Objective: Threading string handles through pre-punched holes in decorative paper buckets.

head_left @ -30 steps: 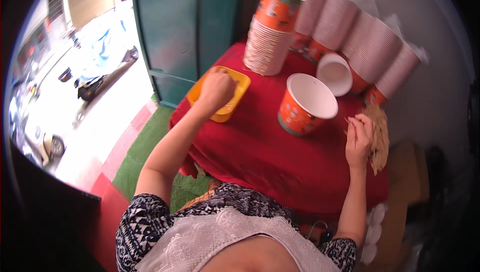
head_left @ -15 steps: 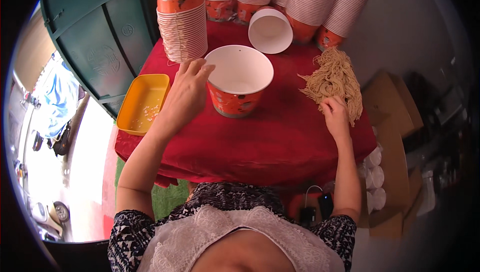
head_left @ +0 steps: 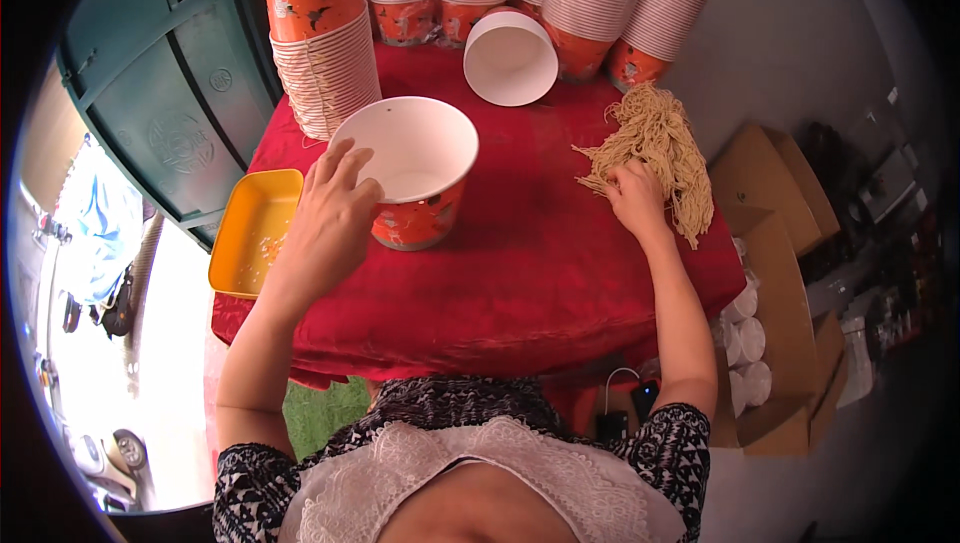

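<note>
Street food stall: red-clothed table point(head_left: 540, 273) by green door point(head_left: 150, 113), stacked paper bowls point(head_left: 325, 53) along far edge, noodle pile point(head_left: 660, 148), cardboard boxes point(head_left: 780, 243).

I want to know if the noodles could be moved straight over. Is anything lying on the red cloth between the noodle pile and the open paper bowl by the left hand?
Nothing visible: only bare red cloth lies between the noodle pile, under the right hand, and the paper bowl that the left hand touches.

Brown cardboard boxes point(head_left: 775, 193) stand open right of the red table point(head_left: 540, 273), one holding white lids point(head_left: 745, 343).
</note>
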`<action>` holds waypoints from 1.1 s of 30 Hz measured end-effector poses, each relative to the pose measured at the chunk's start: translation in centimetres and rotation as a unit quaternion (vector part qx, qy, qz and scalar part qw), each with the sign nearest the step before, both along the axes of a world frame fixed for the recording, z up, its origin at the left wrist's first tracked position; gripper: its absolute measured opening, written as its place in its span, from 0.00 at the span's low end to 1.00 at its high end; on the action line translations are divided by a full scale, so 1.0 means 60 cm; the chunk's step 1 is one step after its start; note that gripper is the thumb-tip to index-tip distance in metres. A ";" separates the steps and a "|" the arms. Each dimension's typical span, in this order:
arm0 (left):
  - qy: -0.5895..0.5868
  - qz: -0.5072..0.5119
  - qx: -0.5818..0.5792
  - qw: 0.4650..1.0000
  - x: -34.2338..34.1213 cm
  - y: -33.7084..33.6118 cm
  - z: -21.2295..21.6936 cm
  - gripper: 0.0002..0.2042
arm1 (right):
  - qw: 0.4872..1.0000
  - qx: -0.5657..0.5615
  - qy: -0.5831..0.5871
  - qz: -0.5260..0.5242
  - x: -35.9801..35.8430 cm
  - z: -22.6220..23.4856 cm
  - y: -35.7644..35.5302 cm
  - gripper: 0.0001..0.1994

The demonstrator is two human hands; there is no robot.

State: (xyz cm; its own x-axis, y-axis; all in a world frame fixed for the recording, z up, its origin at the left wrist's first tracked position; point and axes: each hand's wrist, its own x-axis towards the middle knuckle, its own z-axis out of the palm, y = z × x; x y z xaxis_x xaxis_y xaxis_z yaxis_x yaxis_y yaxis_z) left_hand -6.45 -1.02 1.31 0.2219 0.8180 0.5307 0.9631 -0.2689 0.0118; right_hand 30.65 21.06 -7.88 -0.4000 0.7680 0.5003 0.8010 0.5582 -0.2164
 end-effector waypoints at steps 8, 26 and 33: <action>-0.034 0.021 -0.012 0.999 -0.002 -0.029 -0.010 0.12 | 0.953 -0.197 0.186 0.138 0.006 0.031 0.011 0.07; -0.131 0.015 0.011 0.991 0.023 -0.037 -0.021 0.28 | 0.968 -0.132 0.176 0.120 0.021 0.030 -0.008 0.03; -0.159 0.002 0.066 0.985 0.027 -0.041 -0.022 0.32 | 0.995 -0.026 -0.042 0.092 -0.007 0.034 -0.014 0.04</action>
State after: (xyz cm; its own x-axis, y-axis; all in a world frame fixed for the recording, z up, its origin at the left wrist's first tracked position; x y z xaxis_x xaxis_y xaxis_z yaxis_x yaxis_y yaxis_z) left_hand -4.84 -3.48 -0.02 0.0241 0.7373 0.6752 0.9170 -0.2853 0.2789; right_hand 30.26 20.24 -5.82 -0.5749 0.7022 0.4199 0.7030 0.6866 -0.1857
